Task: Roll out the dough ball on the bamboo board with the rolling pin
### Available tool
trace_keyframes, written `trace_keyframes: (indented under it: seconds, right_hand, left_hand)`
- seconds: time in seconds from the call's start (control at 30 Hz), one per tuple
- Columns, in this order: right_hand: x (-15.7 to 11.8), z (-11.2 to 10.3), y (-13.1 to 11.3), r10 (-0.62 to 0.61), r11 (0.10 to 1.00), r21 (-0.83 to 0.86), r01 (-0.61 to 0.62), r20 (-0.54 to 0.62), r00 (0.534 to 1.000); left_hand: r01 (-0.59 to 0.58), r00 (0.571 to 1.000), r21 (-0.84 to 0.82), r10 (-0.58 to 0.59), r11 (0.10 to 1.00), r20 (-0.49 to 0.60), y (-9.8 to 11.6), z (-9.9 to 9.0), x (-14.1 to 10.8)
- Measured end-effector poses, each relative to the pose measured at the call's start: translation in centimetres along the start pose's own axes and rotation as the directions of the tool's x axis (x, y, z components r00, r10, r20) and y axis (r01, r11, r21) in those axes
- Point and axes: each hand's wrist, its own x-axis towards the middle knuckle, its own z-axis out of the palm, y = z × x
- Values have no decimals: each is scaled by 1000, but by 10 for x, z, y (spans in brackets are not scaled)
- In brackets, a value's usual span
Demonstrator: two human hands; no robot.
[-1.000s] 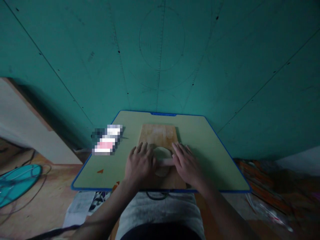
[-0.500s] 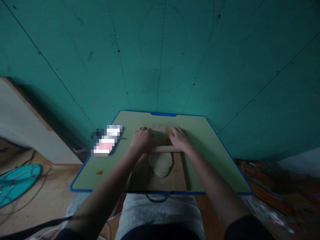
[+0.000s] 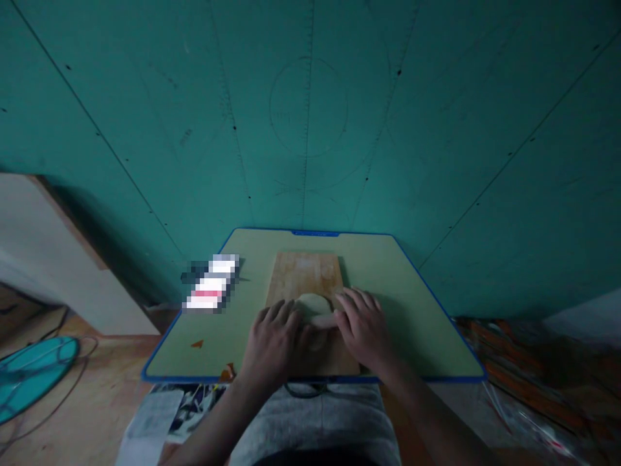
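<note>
A pale wooden rolling pin [image 3: 324,321] lies across a flat round of dough [image 3: 312,303] on a wooden board [image 3: 306,272]. My left hand [image 3: 272,340] is closed over the pin's left end. At the other end, my right hand [image 3: 363,327] has its fingers curled over it. Part of the dough shows beyond the pin, and a little lies on the near side. Both pin ends are hidden under my hands.
A pale folding table [image 3: 422,336] with a blue rim bears the board. On its left lies a blurred-out white and pink item [image 3: 211,288], with small orange-brown scraps [image 3: 197,343] nearer me. A green wall [image 3: 310,116] stands behind the table.
My hands have drawn the rolling pin toward me, from the dough's far edge to its near part. The far half of the board is now uncovered. The view has tilted slightly up.
</note>
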Motion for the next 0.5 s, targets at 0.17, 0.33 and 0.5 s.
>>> trace_keyframes:
  seconds: [0.17,0.33,0.5]
  right_hand:
    - [-1,-3,1,-13,1000,18,11,78,997]
    - [36,8,3,45,999,-14,-43,202,978]
    - [79,19,3,101,994,-5,-109,401,910]
  left_hand:
    - [-56,992,-2,56,998,-109,8,4,-22]
    - [-31,997,21,32,999,-70,6,-1,-6]
    - [25,999,44,-26,999,34,-9,1,13]
